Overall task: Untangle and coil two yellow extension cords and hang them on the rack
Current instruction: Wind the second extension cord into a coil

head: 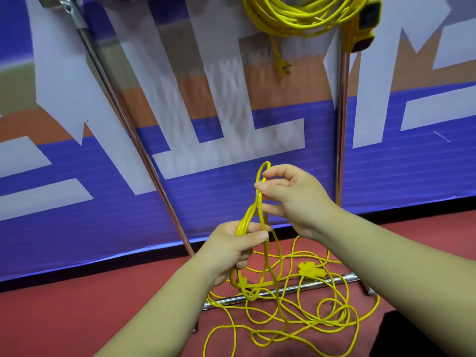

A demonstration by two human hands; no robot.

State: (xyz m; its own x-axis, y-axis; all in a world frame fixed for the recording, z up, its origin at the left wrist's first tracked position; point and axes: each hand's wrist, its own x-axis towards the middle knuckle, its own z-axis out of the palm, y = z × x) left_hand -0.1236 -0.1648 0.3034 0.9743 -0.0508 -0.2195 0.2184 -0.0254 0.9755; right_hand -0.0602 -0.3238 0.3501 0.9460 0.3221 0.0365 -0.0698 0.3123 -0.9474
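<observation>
Snags are the chief risk at this point. The left hand (pixel 231 249) is clamped around a small bundle of turns of the second extension cord (pixel 260 210), thumb pressed over them. Just above it, the right hand (pixel 291 194) pinches the top of a fresh narrow loop between thumb and forefinger.

Most of that cord is not coiled. It lies as a loose tangle (pixel 316 315) on the red floor (pixel 77 318) at the foot of the rack. Several strands are draped over the rack's bottom crossbar (pixel 332 279), and a yellow connector (pixel 307 269) rests right by that bar.

If more slack is pulled up briskly, the connector or a crossed strand could catch on the bar. That would jerk the cord and could drag the turns out of the left hand's grip. The strands on the floor cross one another many times. Whether any crossing is a real knot I cannot tell from here, but hauling on one would tighten it. The held loops are long and thin, and uneven turns could twist into kinks or slip apart when lifted.

The first extension cord (pixel 296 20) already hangs coiled at the top of the rack, its plug (pixel 282 67) dangling below and a socket block (pixel 368 21) beside the right upright (pixel 341 130). Lifting the second coil carelessly could hook that plug or knock the hung coil loose.
</observation>
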